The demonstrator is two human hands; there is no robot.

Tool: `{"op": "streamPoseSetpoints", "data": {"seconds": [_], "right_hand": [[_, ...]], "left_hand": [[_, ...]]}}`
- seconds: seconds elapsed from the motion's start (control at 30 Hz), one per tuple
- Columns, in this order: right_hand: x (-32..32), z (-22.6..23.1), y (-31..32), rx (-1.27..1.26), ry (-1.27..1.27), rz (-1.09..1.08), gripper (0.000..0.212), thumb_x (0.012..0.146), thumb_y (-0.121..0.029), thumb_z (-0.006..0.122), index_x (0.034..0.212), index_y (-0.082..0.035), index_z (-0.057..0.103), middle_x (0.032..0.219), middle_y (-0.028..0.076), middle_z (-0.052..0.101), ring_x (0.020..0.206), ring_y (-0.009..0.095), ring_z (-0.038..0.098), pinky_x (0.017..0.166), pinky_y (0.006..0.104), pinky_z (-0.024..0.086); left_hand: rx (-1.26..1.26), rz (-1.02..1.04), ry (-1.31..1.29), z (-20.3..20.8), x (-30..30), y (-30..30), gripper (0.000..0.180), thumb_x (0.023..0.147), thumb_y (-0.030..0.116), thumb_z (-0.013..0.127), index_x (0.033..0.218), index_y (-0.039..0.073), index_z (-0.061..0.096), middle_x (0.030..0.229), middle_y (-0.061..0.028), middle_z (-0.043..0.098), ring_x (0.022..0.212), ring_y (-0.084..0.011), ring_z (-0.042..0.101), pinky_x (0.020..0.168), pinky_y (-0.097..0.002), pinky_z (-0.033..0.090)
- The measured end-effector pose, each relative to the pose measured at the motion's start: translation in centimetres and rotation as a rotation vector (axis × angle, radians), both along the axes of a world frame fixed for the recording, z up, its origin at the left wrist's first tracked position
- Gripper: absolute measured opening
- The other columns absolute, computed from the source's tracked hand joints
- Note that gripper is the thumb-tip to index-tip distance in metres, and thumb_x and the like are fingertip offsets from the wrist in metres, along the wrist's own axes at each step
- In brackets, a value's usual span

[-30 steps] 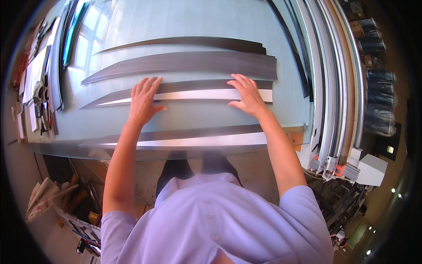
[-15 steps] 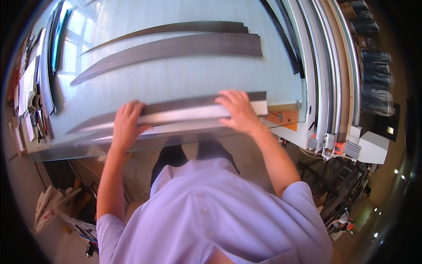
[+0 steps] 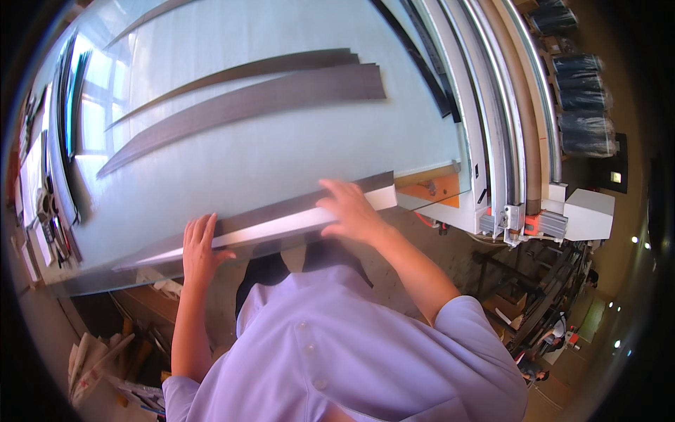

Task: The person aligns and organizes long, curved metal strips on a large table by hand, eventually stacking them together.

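One left hand (image 3: 200, 250) and one right hand (image 3: 349, 210) lie over the strip (image 3: 281, 224), thumbs wide; uneven pressure could slide it off the table (image 3: 232, 155).

White-and-dark strip (image 3: 281, 224): partly covered by both hands; whether single or layered, cannot be told.
Left hand (image 3: 202, 246): palm side hidden; grip or mere contact, indeterminate.
Right hand (image 3: 350, 213): palm side hidden; grip likewise indeterminate.
Table (image 3: 281, 148): far end cut off by upper edge.
Farthest dark strip (image 3: 151, 20): right end cut off above.
Black lengths (image 3: 422, 74), upper right: far ends cut off.
Metal rails (image 3: 510, 105): cut off above.
Tools (image 3: 49, 218), left: crowded, too small to identify singly.
Shirt (image 3: 337, 330): lower part cut off below.
Legs (image 3: 260, 276): mostly hidden by shirt.
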State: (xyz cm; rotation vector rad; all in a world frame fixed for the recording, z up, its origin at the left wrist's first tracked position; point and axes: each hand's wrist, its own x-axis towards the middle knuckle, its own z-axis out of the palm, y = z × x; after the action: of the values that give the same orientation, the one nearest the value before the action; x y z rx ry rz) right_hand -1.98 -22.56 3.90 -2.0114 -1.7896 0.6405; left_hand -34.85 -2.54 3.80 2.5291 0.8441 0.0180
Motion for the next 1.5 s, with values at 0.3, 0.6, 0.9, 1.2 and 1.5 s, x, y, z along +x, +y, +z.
{"op": "streamPoseSetpoints", "data": {"seconds": [0.3,0.6,0.9,1.2,1.5], "right_hand": [[18.5,-4.2,10.8,0.311,-0.324,-0.177,0.018,0.079,-0.008,0.072,0.095,-0.002,0.065,0.115,0.015,0.066,0.109,0.037,0.06,0.094,0.0437,0.049],[22.3,-4.9,12.1,-0.012,-0.545,0.158,0.002,0.079,-0.003,0.064,0.08,-0.005,0.065,0.091,0.011,0.064,0.092,0.031,0.062,0.084,0.0401,0.051],[22.6,-2.7,13.0,0.37,-0.544,0.17,0.011,0.076,-0.002,0.06,0.074,-0.007,0.051,0.081,0.01,0.055,0.085,0.027,0.057,0.082,0.0381,0.047],[23.1,-1.1,14.1,0.345,-0.632,0.199,0.014,0.073,-0.002,0.063,0.075,-0.009,0.052,0.079,0.006,0.054,0.083,0.025,0.058,0.078,0.0372,0.049],[23.5,0.5,15.7,0.186,-0.679,0.197,0.013,0.069,-0.001,0.068,0.063,-0.008,0.06,0.08,0.007,0.058,0.085,0.026,0.061,0.075,0.0389,0.052]], "left_hand": [[0.263,0.06,-0.042,-1.9,10.8,9.2,0.07,0.088,0.029,0.071,0.149,0.007,0.044,0.156,-0.0121,0.04,0.143,-0.0366,0.035,0.117,-0.0476,0.031],[0.285,0.135,-0.008,-4.9,14.0,13.3,0.07,0.088,0.027,0.073,0.149,0.009,0.045,0.159,-0.0099,0.038,0.147,-0.0322,0.032,0.119,-0.0461,0.028],[0.267,0.158,-0.022,-4.1,14.6,13.1,0.066,0.088,0.025,0.072,0.147,0.007,0.047,0.156,-0.0121,0.041,0.145,-0.0337,0.035,0.118,-0.0462,0.029],[0.268,0.17,-0.025,-4.6,14.4,13.3,0.064,0.09,0.026,0.071,0.147,0.009,0.048,0.157,-0.0105,0.041,0.146,-0.0336,0.035,0.118,-0.0461,0.029],[0.244,0.2,-0.023,-4.3,14.6,13.0,0.062,0.089,0.024,0.071,0.146,0.01,0.05,0.156,-0.0093,0.042,0.146,-0.032,0.035,0.118,-0.045,0.029]]}}
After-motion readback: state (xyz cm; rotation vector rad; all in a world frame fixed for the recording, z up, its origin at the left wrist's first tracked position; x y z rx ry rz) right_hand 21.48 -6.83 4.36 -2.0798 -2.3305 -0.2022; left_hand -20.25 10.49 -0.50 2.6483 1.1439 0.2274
